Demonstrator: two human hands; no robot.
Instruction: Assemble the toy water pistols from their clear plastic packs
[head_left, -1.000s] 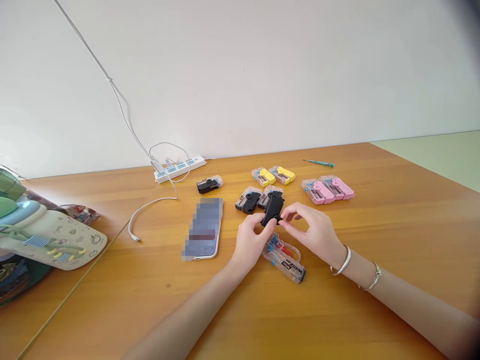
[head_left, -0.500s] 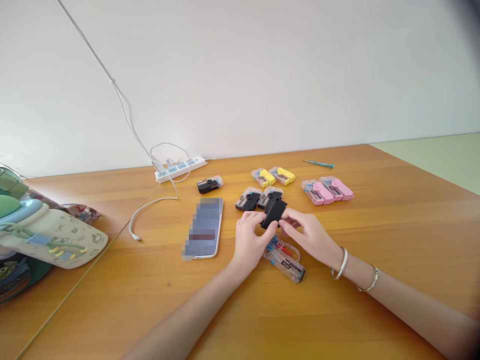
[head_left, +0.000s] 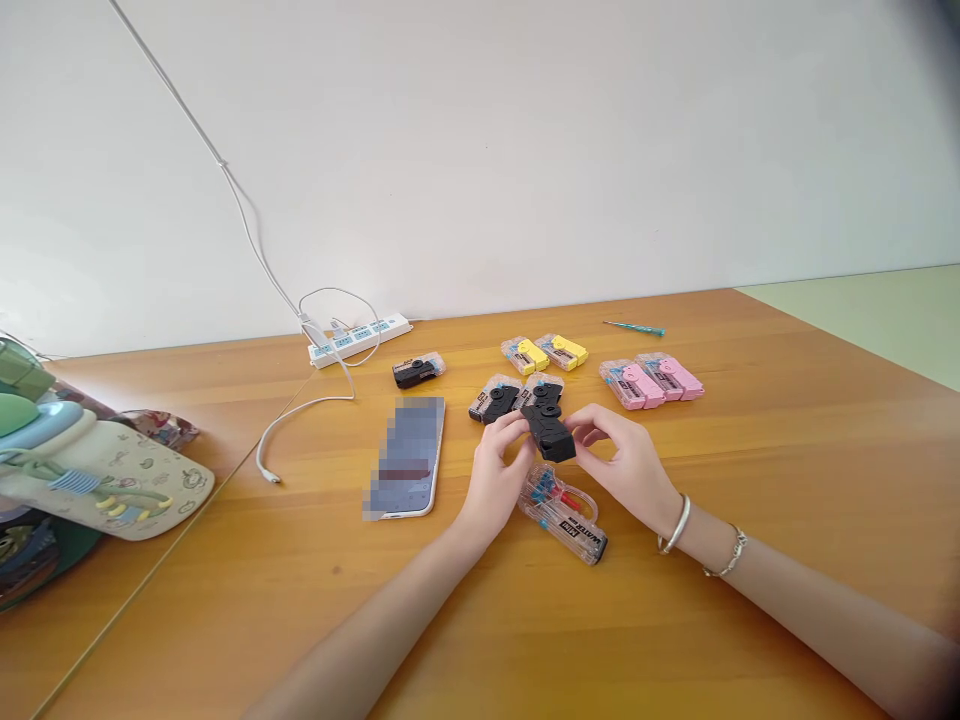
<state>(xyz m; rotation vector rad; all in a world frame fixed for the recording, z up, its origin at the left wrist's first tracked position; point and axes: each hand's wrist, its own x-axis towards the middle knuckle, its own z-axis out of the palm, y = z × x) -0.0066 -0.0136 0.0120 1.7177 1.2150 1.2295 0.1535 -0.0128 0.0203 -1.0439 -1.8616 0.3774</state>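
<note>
A black plastic casing (head_left: 550, 432) is held up over the table between my two hands. My left hand (head_left: 493, 470) pinches its left side between thumb and fingers. At its right edge, the thumb and forefinger of my right hand (head_left: 619, 455) grip it, the other fingers curled. Just below lies a clear mini water gun body (head_left: 564, 515) with blue and red inner parts, a thin tube and printed lettering. Behind the casing are two black-and-clear mini water guns, one on the left (head_left: 495, 400) and one partly covered (head_left: 541, 388).
Two yellow water guns (head_left: 544, 353), two pink ones (head_left: 651, 382) and another black one (head_left: 418, 370) lie farther back. A screwdriver (head_left: 634, 328) rests near the wall. To the left are a phone (head_left: 409, 460), a power strip (head_left: 360, 340), a white cable (head_left: 300, 405) and a bottle (head_left: 135, 480).
The black casing has been turned between my hands, so a different face and its end now show. My right hand has shifted slightly. The clear body stays on the table.
</note>
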